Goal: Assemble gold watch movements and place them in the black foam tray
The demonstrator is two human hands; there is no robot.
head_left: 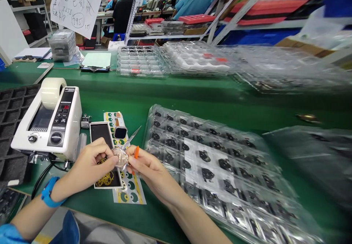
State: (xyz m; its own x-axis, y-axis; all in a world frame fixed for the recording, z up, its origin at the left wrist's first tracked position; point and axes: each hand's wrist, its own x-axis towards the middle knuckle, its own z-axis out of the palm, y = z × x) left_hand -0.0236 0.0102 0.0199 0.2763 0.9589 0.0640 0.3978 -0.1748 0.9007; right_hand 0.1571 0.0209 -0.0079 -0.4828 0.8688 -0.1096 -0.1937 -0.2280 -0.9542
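Both hands meet over a narrow box, fingers closed around a round, shiny, rose-tinted watch case (120, 157). My left hand (95, 161), with a blue wristband (50, 192), pinches its left edge. On its right edge are the thumb and fingers of my right hand (145, 163). An orange stick-like piece (136, 152) shows between the right fingers; its full shape is hidden. Beneath the hands, the white-rimmed box (102, 130) contains tangled yellow rings (106, 178). Beside it lies a sticker sheet (129, 190), with a square dark-faced watch-like piece (120, 132) and a pointed metal tool (134, 134).
A white tape dispenser (66, 123) stands left, next to a black compartment tray (13, 104). Stacked clear plastic trays (203, 124) with dark parts fill the right side. More clear trays (140, 58) and a clipboard (96, 60) line the back ledge. People work beyond the shelves.
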